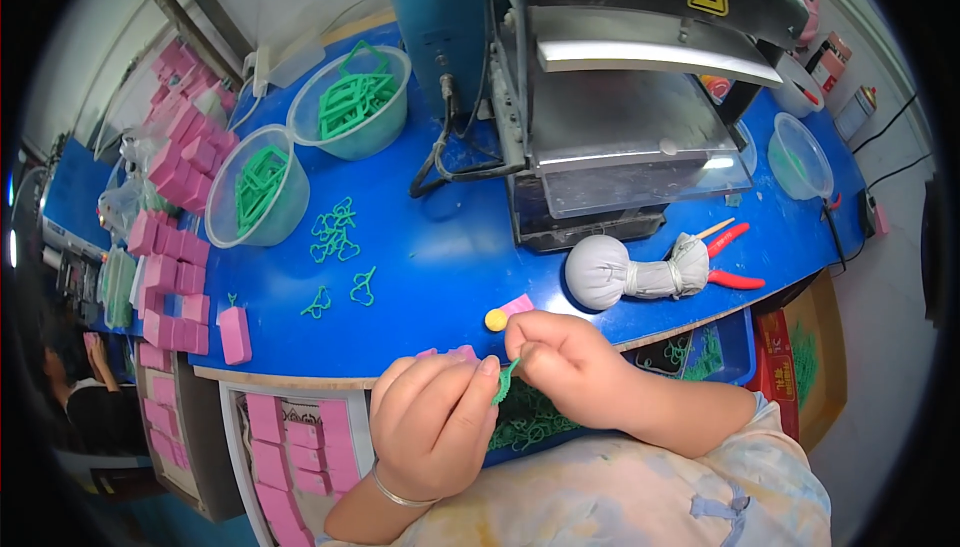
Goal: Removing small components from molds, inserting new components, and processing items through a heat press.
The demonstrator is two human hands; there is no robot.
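Near the table's front edge, my left hand (432,415) pinches a small green textured piece (504,384) between thumb and fingers. My right hand (562,359) is closed on the thin upper end of that same piece, so both hands hold it. Its full shape is partly hidden by my fingers. Just beyond my right hand are a yellow round knob (496,320) and a pink block (518,303). Pink bits (462,352) peek out behind my left fingers. Small green openwork pieces (335,231) lie loose on the blue table (430,277).
A press-like machine (640,137) stands at the back. Near it lie a grey cloth-wrapped bundle (598,273) and red-handled pliers (738,280). Tubs (258,232) of green frames and stacked pink blocks (172,287) stand left. Below the edge sits a blue bin (742,352).
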